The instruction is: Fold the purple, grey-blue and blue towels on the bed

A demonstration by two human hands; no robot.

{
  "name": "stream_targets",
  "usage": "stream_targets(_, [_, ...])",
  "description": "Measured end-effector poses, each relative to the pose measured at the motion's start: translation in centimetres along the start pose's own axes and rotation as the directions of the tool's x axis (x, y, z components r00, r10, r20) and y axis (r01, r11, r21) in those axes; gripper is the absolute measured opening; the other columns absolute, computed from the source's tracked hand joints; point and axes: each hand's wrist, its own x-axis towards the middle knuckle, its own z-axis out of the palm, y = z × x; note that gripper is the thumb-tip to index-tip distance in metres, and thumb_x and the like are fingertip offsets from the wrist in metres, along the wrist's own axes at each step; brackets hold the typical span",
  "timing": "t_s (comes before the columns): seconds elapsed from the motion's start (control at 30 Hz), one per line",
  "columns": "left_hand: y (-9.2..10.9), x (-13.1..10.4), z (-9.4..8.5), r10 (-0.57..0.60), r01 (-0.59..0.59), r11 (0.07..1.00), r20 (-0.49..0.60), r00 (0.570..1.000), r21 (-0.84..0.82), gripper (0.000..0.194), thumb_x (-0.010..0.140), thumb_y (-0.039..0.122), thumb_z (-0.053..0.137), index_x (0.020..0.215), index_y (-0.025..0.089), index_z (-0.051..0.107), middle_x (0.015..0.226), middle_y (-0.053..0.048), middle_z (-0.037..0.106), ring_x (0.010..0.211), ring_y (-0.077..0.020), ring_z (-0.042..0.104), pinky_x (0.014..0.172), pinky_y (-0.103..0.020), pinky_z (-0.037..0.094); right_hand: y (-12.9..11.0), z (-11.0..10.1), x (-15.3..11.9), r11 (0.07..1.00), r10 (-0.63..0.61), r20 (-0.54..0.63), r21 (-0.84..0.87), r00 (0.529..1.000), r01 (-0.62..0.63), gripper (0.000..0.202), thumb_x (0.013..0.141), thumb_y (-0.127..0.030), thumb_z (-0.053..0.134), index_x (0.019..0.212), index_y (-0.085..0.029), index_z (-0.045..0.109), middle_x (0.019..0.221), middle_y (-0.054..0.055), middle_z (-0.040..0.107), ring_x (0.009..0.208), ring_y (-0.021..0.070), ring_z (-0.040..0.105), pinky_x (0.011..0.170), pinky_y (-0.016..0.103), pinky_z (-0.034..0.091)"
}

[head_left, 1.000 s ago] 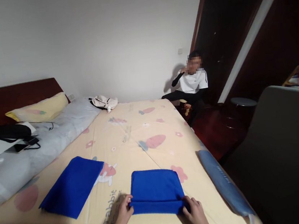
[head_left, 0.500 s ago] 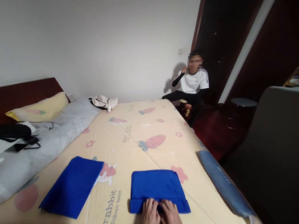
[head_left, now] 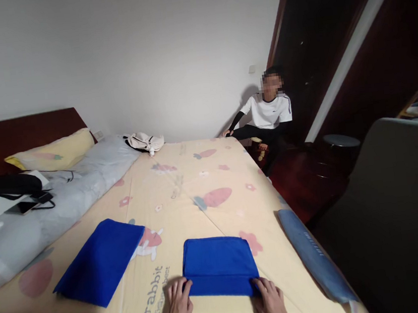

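A blue cloth [head_left: 219, 259] lies on the patterned bed sheet, its near edge folded over in a band. At the band's left end is my left hand [head_left: 179, 305], its fingertips closed on the corner. My right hand [head_left: 270, 299] has its fingertips closed on the right end of the same band. To the left, a second blue cloth [head_left: 102, 261] lies flat, with neither hand touching it.
A long blue-grey pouch [head_left: 314, 255] lies along the bed's right edge. Bedding [head_left: 73, 198], a phone [head_left: 26, 206] and a pale bag [head_left: 144, 142] are on the left and far side. A person [head_left: 268, 113] sits beyond the far right corner.
My hands have moved apart from the middle of the folded band to its two ends. The seated person's raised arm has come down onto the bed's far corner.
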Motion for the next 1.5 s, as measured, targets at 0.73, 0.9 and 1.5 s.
stream_targets(0.73, [-0.4, 4.2, -2.4, -0.219, 0.225, 0.923, 0.054, 0.974, -0.312, 0.040, 0.076, 0.010, 0.044, 0.109, 0.020, 0.064, 0.109, -0.006, 0.070, 0.106, -0.0205, 0.064, 0.095, -0.037, 0.048, -0.6, -2.2, 3.5, 0.995, 0.095, -0.012, 0.039, 0.995, -0.094, 0.024, 0.084, -0.031, 0.049, 0.103, -0.025, 0.062, 0.098, 0.005, 0.069, 0.092, 0.0239, 0.060, 0.083, 0.040, 0.041])
stream_targets(0.9, [1.5, 4.5, -2.4, -0.246, 0.242, 0.969, -0.119, 0.962, -0.050, 0.044, 0.080, 0.007, 0.041, 0.117, 0.018, 0.063, 0.121, -0.010, 0.066, 0.115, -0.0274, 0.057, 0.100, -0.047, 0.042, -1.6, -1.5, 3.8, 0.998, 0.069, -0.175, 0.000, 0.982, -0.070, 0.030, 0.087, -0.025, 0.044, 0.113, -0.025, 0.060, 0.106, 0.008, 0.066, 0.096, 0.0252, 0.060, 0.082, 0.041, 0.043])
stream_targets(1.5, [0.4, 1.3, 0.3, 0.119, -0.119, 0.993, -0.007, 0.993, 0.020, 0.078, 0.074, 0.000, 0.042, 0.142, 0.036, 0.041, 0.145, 0.002, 0.052, 0.131, -0.0222, 0.046, 0.107, -0.043, 0.034, -1.0, -0.3, 1.2, 0.994, -0.039, 0.003, -0.106, 0.999, 0.039, 0.056, 0.083, -0.016, 0.042, 0.136, -0.034, 0.050, 0.138, 0.003, 0.058, 0.116, 0.0266, 0.056, 0.091, 0.045, 0.042])
